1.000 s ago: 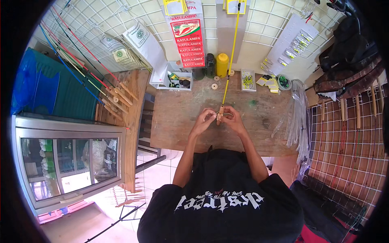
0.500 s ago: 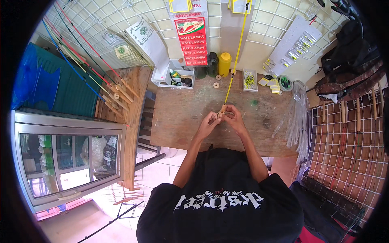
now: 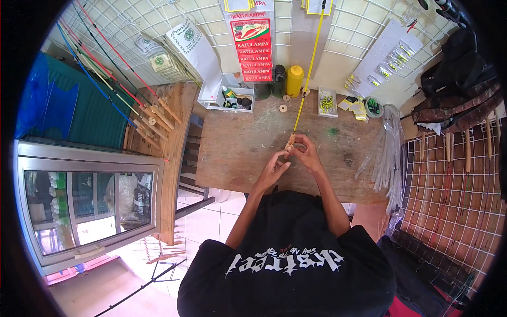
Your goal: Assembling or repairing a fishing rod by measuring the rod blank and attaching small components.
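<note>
A thin yellow fishing rod [image 3: 304, 100] slants up and away from me over the wooden table, its far end leaving the top of the picture. My right hand [image 3: 307, 155] grips its short wooden handle [image 3: 291, 140] between thumb and fingers. At the handle's lower end is my left hand [image 3: 273, 168], with thumb and forefinger apart. Its fingertips are close to the handle; whether they touch it I cannot tell. Part of the handle is hidden behind the right fingers.
The wooden table [image 3: 237, 153] carries a white box of small bottles [image 3: 214, 104], a yellow squeeze bottle [image 3: 294, 81], small wooden discs [image 3: 283, 108] and a white tray of yellow floats [image 3: 327, 103]. Clear plastic sleeves [image 3: 390, 142] hang over its right edge. More rods [image 3: 153, 117] lean at left.
My left hand has drawn slightly down from the handle, and its thumb has parted from the fingers. The right hand keeps its grip on the rod. The view has shifted slightly.
</note>
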`<state>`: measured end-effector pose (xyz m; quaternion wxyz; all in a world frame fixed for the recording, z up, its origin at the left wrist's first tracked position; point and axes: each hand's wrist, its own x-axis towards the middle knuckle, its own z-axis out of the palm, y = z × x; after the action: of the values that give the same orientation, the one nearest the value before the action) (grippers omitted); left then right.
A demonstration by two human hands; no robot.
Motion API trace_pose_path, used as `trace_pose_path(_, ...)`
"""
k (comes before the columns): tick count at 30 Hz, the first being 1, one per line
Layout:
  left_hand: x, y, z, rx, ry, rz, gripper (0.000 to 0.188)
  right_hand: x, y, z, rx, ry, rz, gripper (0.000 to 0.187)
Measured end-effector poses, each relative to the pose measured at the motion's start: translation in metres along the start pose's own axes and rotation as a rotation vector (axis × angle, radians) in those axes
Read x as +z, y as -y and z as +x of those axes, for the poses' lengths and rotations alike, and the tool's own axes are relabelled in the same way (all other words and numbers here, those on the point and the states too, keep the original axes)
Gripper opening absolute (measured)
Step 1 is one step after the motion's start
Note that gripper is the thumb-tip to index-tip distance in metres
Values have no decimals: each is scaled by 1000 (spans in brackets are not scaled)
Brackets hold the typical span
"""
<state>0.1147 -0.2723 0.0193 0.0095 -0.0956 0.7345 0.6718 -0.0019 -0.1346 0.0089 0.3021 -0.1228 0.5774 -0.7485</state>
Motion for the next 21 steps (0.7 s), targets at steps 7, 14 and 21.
trace_pose_path(7, 3, -7, -12, 116, -60, -9, 37, 1, 5, -2, -15, 30, 2, 41)
trace_pose_path(14, -7, 21, -32, -8, -27, 105, 28, -3, 13, -1, 12, 77, 9, 40)
trace_pose_path(21, -7, 1, 1, 123, -243, 139, 44, -4, 12, -3, 30, 74, 18, 33)
